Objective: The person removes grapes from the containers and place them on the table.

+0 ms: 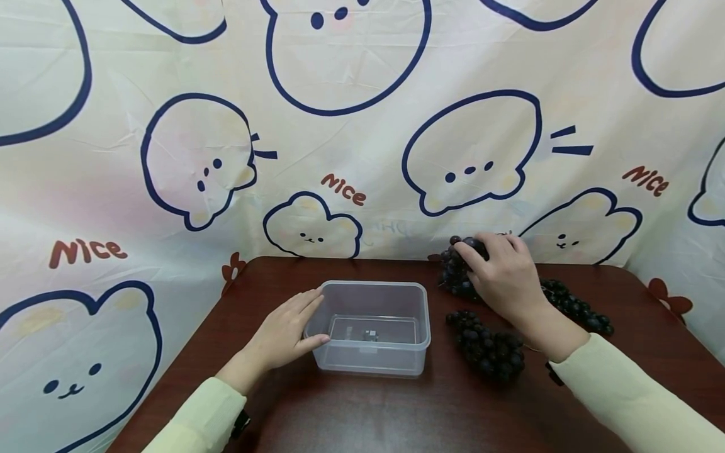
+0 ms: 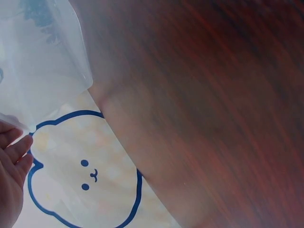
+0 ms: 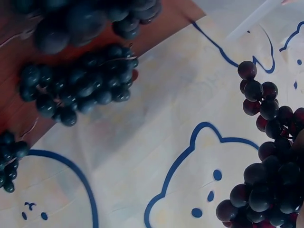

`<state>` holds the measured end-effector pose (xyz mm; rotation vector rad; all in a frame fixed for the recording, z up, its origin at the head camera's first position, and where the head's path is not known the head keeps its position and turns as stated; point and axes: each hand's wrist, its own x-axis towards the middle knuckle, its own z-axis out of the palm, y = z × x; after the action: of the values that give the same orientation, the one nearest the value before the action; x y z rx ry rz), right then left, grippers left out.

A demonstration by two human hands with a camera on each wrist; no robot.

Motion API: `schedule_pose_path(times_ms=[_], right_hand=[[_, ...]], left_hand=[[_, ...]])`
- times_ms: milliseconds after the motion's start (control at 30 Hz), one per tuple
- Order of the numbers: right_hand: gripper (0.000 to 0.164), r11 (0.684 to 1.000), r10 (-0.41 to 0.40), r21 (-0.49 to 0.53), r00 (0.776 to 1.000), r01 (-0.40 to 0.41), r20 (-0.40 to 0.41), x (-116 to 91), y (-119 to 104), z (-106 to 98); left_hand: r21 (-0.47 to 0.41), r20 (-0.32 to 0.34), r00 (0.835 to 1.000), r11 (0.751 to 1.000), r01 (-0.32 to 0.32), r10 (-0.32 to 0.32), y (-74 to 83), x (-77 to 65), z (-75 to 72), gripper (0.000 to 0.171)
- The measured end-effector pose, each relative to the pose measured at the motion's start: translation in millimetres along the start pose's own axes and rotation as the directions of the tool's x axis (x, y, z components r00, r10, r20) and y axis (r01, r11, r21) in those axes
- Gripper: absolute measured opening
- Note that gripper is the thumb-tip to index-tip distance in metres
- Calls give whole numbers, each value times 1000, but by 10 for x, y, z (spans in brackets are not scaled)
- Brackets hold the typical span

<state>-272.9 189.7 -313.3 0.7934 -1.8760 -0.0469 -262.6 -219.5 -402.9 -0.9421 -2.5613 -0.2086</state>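
Observation:
My right hand [image 1: 504, 277] grips a bunch of dark grapes [image 3: 266, 180] over the far right part of the table, and its fingers hide part of the bunch. In the head view, my left hand [image 1: 286, 330] rests at the left side of a clear plastic box [image 1: 368, 362], fingers fairly straight along the rim. In the left wrist view, a few fingertips [image 2: 19, 149] are by the box's edge. A second grape bunch [image 1: 489, 349] lies just right of the box. Another bunch [image 1: 574, 305] lies farther right, partly behind my right forearm.
Three bunches besides the held one show in the right wrist view, one of them a middle bunch [image 3: 80, 85] near the table's edge. The brown table [image 1: 362, 415] ends at a patterned cloth [image 1: 385, 145] at the back. The box has no lid on it.

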Motion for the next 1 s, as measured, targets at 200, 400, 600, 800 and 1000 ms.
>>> schedule_pose_path(times_ms=[200,400,600,800,1000], right_hand=[[59,999,48,-24,998,-47,35,-114,109,-91],[66,996,83,-26,997,-82,12,-250,223,-161],[52,993,116,-24,993,-117,-31,-404,361,-227],[42,987,149,-45,987,-152,-51,-548,481,-288],[49,980,187,-77,981,-182,58,-673,568,-418]], left_hand=[[-2,-1,1000,1000,0,0,3,5,1,75],[-3,-2,1000,1000,2,-2,3,5,8,74],[4,2,1000,1000,6,-6,-2,3,12,74],[10,4,1000,1000,2,-2,-6,-1,4,75],[6,10,1000,1000,9,-9,-1,2,2,75]])
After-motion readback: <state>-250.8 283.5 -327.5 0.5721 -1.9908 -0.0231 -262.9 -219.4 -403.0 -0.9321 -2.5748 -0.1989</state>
